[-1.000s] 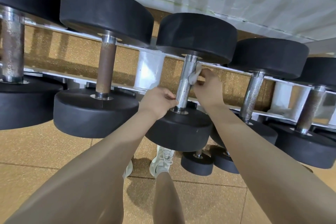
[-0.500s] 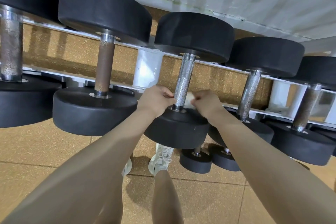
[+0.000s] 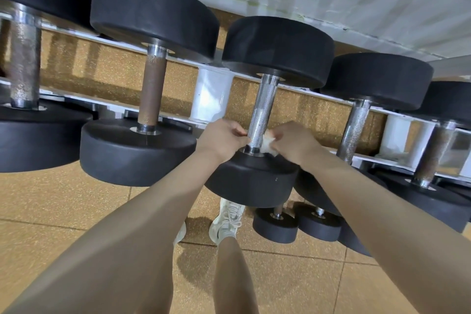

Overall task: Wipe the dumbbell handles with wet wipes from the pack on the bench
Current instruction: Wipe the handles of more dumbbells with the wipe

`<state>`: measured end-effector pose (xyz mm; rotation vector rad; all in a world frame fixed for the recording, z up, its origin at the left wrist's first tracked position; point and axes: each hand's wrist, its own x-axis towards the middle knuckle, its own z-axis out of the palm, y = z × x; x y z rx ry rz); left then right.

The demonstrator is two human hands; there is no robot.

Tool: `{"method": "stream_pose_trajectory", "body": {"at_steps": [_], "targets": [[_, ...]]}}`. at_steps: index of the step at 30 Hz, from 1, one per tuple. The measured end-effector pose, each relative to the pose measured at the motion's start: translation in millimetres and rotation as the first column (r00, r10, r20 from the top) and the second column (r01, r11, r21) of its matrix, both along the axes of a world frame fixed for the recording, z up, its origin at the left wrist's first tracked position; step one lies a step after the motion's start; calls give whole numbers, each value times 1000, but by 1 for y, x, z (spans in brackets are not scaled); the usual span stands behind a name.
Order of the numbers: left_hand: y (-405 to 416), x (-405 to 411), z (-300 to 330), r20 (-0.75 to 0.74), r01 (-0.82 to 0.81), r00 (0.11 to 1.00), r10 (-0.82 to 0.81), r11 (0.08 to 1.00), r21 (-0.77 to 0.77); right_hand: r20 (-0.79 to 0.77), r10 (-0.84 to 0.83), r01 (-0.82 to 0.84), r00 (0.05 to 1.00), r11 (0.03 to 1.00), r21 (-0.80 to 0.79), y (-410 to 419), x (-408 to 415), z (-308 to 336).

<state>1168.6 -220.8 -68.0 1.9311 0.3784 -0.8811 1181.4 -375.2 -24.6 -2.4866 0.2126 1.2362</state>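
My right hand (image 3: 293, 143) has slid the wet wipe (image 3: 267, 144) down the shiny handle (image 3: 262, 109) from up near the far black end to the near end, so I think this handle is almost clean and the brown handle (image 3: 153, 94) off past my left hand (image 3: 221, 139) still needs a wipe. My right fingers (image 3: 276, 135) pinch the white wipe against the handle, and my left fingers (image 3: 240, 132) curl round it on the other side to hold it steady. I can see no words or labels on the dumbbells, and the pack is not in sight.
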Motion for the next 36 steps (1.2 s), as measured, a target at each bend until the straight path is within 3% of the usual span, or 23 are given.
{"method": "stream_pose_trajectory", "body": {"at_steps": [2,3,4,5,7,8,10,12,15,17,18,20,22,24,27,29,32,36], "targets": [[5,0,1,0,12,1000,-12,1000,-26,267,-4,3,964,1000,5,-6,9,9],[9,0,1,-3,9,1000,-9,999,-45,451,43,-54,891,999,10,-8,15,13],[13,0,1,-5,5,1000,-5,998,-66,584,166,-180,795,983,-35,-8,21,16],[17,0,1,-2,8,1000,-8,997,-78,606,355,-359,712,926,-120,-6,26,18],[20,-1,3,9,30,1000,-29,997,-73,415,678,-661,607,720,-211,-1,30,17],[20,-2,3,28,45,999,-44,997,-57,326,756,-731,567,645,-224,0,30,13],[18,-4,4,89,75,993,-78,997,30,272,811,-775,518,580,-252,2,27,12],[17,-4,6,152,87,983,-107,988,130,320,827,-807,463,542,-233,0,16,8],[17,-2,11,164,151,968,-190,963,224,412,820,-897,397,441,-13,-1,0,7],[16,-2,15,171,172,960,-221,949,265,349,865,-927,360,375,28,1,0,13],[15,-3,16,181,163,959,-218,947,277,339,871,-926,356,377,4,1,7,14],[14,-4,15,203,120,962,-182,951,283,350,791,-833,502,551,-52,4,25,16],[15,-5,13,224,65,966,-132,957,282,476,744,-771,470,608,-189,12,47,10],[15,-5,10,247,40,962,-113,959,280,398,804,-775,441,565,-282,16,62,2],[15,-5,8,261,42,958,-117,961,274,270,819,-758,507,573,-313,25,65,-4],[17,-4,7,264,40,958,-115,961,272,211,858,-794,468,513,-327,32,57,-4],[17,-5,11,261,45,958,-121,959,281,159,816,-778,555,578,-246,34,44,0],[14,-6,18,247,39,962,-116,954,296,117,871,-866,477,488,-104,32,16,3]]}}
